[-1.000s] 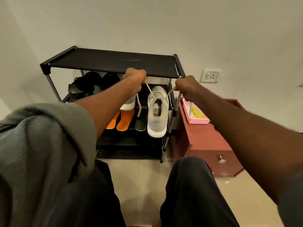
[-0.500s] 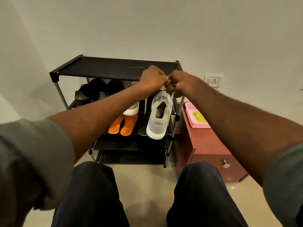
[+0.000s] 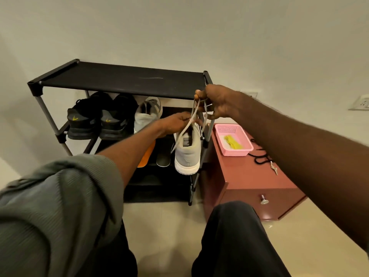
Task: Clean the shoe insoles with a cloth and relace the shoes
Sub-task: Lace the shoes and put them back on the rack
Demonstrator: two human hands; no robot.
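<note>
A grey sneaker [image 3: 188, 154] with a white sole sits heel toward me at the right end of the rack's middle shelf. Its pale lace [image 3: 187, 124] runs up from the shoe. My right hand [image 3: 217, 102] holds the lace ends raised just below the top shelf. My left hand [image 3: 177, 122] pinches the lace lower down, right above the shoe's tongue. The second grey sneaker [image 3: 147, 112] stands behind my left wrist. An orange insole [image 3: 145, 156] and a dark insole [image 3: 163, 159] lie on the shelf below.
A black shoe rack [image 3: 119, 80] stands against the wall, with a black pair of shoes [image 3: 95, 116] on its left. To the right, a red-brown cabinet [image 3: 249, 176] carries a pink basket [image 3: 232, 139] with a yellow cloth [image 3: 232, 141], a black lace [image 3: 259, 156] and a key.
My hands were together at the shoe's top; now the right hand has lifted the lace up and to the right, and the left hand has dropped to the tongue.
</note>
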